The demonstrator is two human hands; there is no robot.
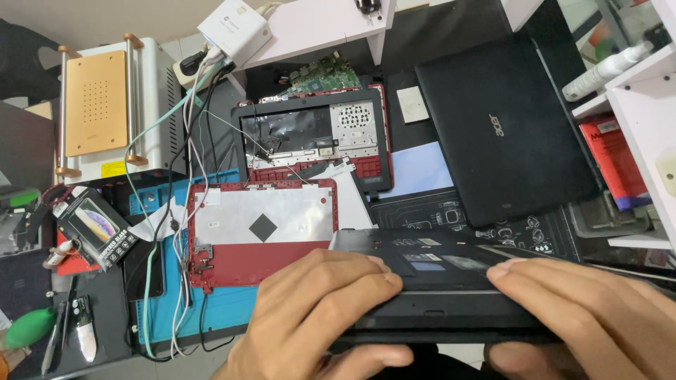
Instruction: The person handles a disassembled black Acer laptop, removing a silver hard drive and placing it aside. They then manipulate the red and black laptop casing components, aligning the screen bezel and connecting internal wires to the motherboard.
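A black laptop (436,278) lies closed and upside down near the front edge, its underside with labels facing up. My left hand (317,317) grips its left front edge, fingers over the top and thumb beneath. Over the laptop's right front edge, my right hand (584,317) holds it the same way. Just behind it lies a red laptop lid shell (260,232), inside up, with a grey foil sheet and a black diamond patch.
A dismantled red laptop base (310,137) with a green circuit board sits farther back. A second closed black laptop (503,123) lies at the right. A blue work mat (218,309), tangled cables (183,211), a boxed screen protector (95,229), a heating machine (105,105) and white shelves (634,98) surround.
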